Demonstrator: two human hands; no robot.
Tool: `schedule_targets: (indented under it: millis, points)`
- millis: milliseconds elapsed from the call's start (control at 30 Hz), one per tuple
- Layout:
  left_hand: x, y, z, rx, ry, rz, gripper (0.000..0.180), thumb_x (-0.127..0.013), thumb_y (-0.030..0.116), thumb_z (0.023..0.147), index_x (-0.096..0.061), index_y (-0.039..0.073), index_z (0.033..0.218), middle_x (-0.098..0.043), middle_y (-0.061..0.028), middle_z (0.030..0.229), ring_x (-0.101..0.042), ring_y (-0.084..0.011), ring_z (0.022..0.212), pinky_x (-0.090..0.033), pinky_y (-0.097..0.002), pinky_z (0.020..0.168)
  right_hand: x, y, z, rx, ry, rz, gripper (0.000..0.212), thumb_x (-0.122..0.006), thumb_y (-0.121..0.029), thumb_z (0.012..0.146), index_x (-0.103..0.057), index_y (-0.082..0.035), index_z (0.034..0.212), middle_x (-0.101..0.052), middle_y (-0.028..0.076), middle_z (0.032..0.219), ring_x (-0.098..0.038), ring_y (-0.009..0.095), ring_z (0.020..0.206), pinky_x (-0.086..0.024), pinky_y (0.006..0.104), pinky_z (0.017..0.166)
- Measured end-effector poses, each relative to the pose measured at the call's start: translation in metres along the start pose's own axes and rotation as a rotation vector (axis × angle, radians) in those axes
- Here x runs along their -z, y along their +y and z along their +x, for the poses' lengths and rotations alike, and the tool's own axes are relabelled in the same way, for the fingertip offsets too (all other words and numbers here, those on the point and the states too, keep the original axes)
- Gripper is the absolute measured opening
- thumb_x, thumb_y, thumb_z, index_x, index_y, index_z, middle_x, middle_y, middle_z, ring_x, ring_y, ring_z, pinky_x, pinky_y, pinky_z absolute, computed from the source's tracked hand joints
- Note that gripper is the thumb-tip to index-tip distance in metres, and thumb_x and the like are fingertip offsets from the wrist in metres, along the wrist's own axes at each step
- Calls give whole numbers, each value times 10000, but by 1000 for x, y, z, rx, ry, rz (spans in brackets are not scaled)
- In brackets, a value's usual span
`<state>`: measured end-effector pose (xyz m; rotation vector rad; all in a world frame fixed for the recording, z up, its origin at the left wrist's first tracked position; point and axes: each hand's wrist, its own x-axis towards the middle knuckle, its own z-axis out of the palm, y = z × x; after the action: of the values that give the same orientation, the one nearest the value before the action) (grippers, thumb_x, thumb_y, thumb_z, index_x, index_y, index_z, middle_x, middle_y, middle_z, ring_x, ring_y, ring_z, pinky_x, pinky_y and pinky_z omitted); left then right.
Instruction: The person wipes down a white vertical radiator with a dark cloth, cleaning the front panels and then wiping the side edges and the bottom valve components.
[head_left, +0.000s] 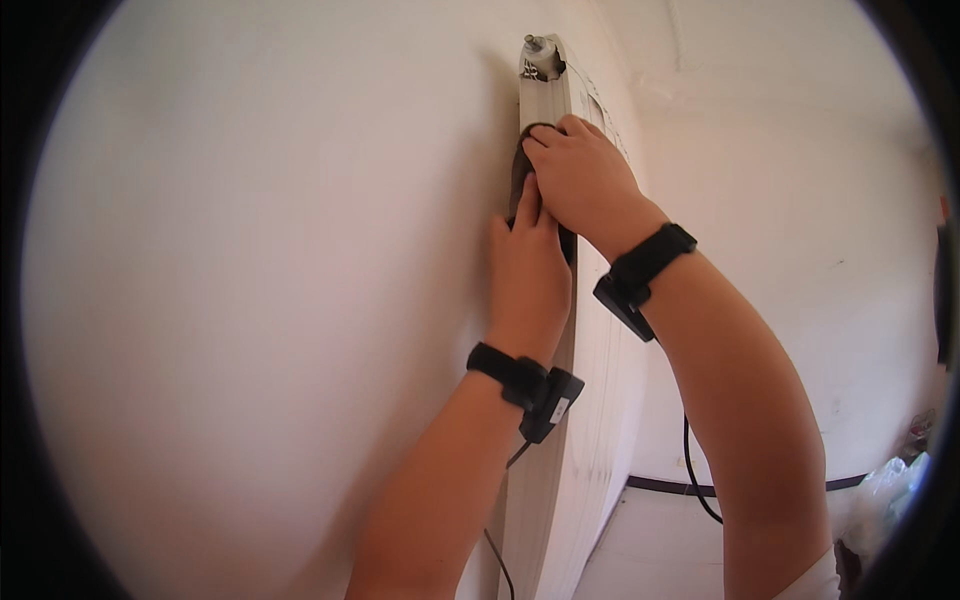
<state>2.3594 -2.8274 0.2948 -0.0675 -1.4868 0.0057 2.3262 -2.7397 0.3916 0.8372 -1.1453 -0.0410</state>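
A tall white radiator [545,100] stands upright against the wall, its narrow end facing me. Near its top, a dark cloth [519,165] lies on that end, mostly covered by my hands. My right hand [592,185] is closed on the cloth's upper part, fingers bent over it. Just below, my left hand [530,265] holds the lower part, one finger stretched upward beside the right hand. A dark edge of cloth shows between my left hand and the radiator's front. Each wrist wears a black strap with a small device.
A metal valve fitting [542,55] sticks out at the radiator's top corner. The pale wall [250,250] fills the left side. Black cables [690,470] hang from the wrist devices. At the lower right lies a clear plastic bag [885,495] beside the far wall with its dark skirting.
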Motion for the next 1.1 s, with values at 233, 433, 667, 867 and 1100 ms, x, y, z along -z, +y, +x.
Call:
schedule_targets:
  millis: [233, 433, 667, 867, 1100]
  points:
    - [-20, -26, -21, 2, -50, 65, 464, -542, -98, 866, -573, -66, 1328, -506, -186, 1493, -531, -375, 964, -479, -407, 953, -29, -14, -9, 83, 33, 139, 129, -630, -127, 831, -705, -72, 919, -666, 68, 1019, -584, 253, 1048, -468, 346, 952]
    - [-49, -91, -4, 286, 111, -695, 471, -550, -88, 885, -570, -54, 1355, -538, -180, 1462, -537, -383, 1109, -457, -425, 1019, -52, -42, 5, 90, 145, 144, 184, -654, -71, 784, -670, -52, 966, -650, 85, 1077, -584, 266, 1075, -511, 342, 859]
    - [-26, -88, 55, 94, 336, -241, 449, -544, 24, 967, -509, -49, 1410, -545, -215, 1437, -463, -396, 1272, -422, -432, 1084, -49, -32, 73, 133, 423, 174, 250, -662, -79, 800, -666, -46, 1048, -639, 84, 1176, -549, 282, 1218, -505, 362, 1008]
    - [-12, -88, 70, 336, 193, -109, 605, -496, 413, 1018, -513, -110, 1322, -637, -285, 1237, -575, -439, 1164, -499, -470, 963, -55, -22, 90, -48, 88, 357, 291, -603, -118, 923, -649, -43, 1200, -671, 95, 1207, -597, 308, 1170, -485, 398, 1021]
    - [39, -116, 127, 321, 78, 45, 611, -456, 496, 1006, -571, -91, 1128, -697, -330, 1036, -673, -496, 991, -533, -529, 867, -10, -3, 56, -36, 515, 413, 241, -671, -83, 867, -668, -41, 1105, -706, 106, 1063, -655, 323, 990, -517, 415, 895]
